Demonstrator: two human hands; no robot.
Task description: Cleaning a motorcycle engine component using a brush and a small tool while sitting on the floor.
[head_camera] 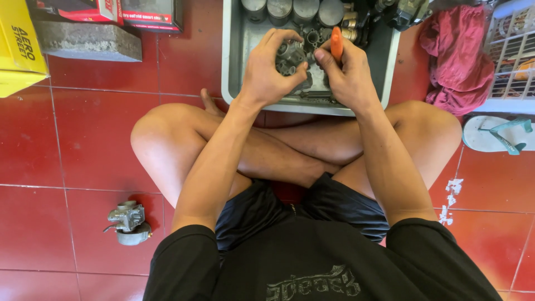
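A grey metal carburettor body [291, 60] is clasped in the grip of the left hand [270, 69], the fingers curled closed over its top and side. An orange-handled tool [336, 43] is held in the closed grip of the right hand [348, 75], its handle standing up between thumb and fingers, just beside the carburettor body. Both are held above a grey metal tray [234, 67] on the red tiled floor [83, 145], where round metal parts [292, 10] are lined along the far edge. A second carburettor [129, 222] lies on the floor by the left knee. A red cloth [457, 56] and a sandal [493, 134] are seen to the right.
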